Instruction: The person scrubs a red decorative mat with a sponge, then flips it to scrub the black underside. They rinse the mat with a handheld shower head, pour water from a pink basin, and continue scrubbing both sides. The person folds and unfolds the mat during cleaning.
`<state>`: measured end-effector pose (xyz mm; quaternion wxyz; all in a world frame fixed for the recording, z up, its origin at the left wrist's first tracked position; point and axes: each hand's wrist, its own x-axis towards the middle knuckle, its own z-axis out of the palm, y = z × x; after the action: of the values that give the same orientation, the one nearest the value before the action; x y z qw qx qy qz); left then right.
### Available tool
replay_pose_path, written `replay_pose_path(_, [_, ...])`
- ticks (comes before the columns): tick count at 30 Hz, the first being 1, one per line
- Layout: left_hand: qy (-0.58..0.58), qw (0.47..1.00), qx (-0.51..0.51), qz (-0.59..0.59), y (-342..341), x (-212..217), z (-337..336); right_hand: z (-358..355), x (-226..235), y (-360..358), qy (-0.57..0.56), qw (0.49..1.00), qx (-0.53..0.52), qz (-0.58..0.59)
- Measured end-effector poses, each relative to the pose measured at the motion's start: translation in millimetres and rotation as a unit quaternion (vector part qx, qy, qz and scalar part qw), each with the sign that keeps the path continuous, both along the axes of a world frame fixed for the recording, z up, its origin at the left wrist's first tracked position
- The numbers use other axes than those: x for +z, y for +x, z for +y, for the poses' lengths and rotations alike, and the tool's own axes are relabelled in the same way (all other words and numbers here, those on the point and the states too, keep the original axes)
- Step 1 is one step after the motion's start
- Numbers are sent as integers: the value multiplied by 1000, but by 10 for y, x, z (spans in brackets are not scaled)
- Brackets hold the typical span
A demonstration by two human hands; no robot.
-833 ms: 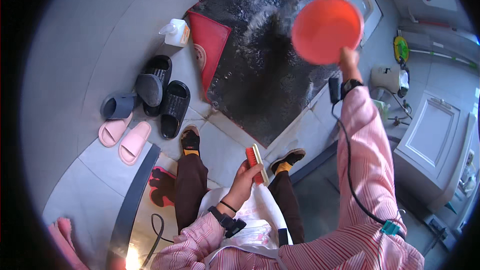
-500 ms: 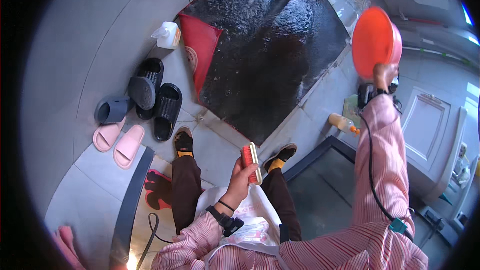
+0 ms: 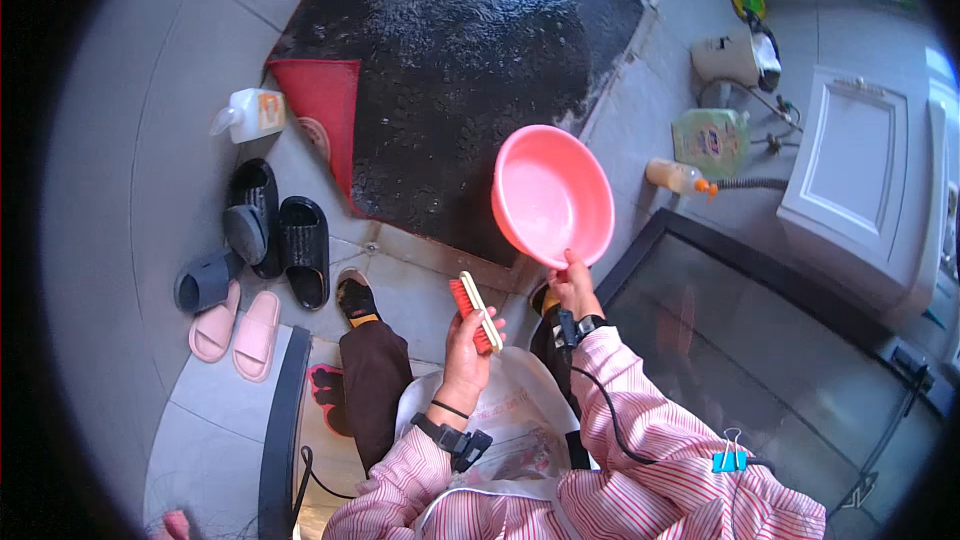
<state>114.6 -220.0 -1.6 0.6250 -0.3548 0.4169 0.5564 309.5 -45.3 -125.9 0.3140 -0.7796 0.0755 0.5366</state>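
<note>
The pink basin was held at its lower rim, tilted with its hollow facing the camera, over the near edge of the wet black mat. I saw my right hand closed on that rim, thumb on top, with a dark band at the wrist and a black cable running back along the striped sleeve. My left hand was wrapped around a scrub brush, red bristles turned to the left and pale wooden back to the right, raised just beside the basin's lower edge but not touching it. Below both hands lay a whitish plastic apron across my lap, and my two feet in dark sandals rested on the grey tiles near the mat. A red mat lay partly under the black one at its left edge, with a white pump bottle just beside it. Further left stood black slippers, a grey slipper and a pink pair. To the right of the basin were an orange-capped bottle, a green refill pouch and a white cabinet; a dark glass panel filled the lower right.
</note>
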Motion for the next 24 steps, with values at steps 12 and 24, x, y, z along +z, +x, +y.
replay_pose_path(12, [-16, 999, 46, -14, 188, -181, 120, 167, 690, 312, -17, 991, 124, 56])
replay_pose_path(24, [43, 997, 0, 68, -363, 466, -44, 826, 2446, -538, 131, 917, 366, 90])
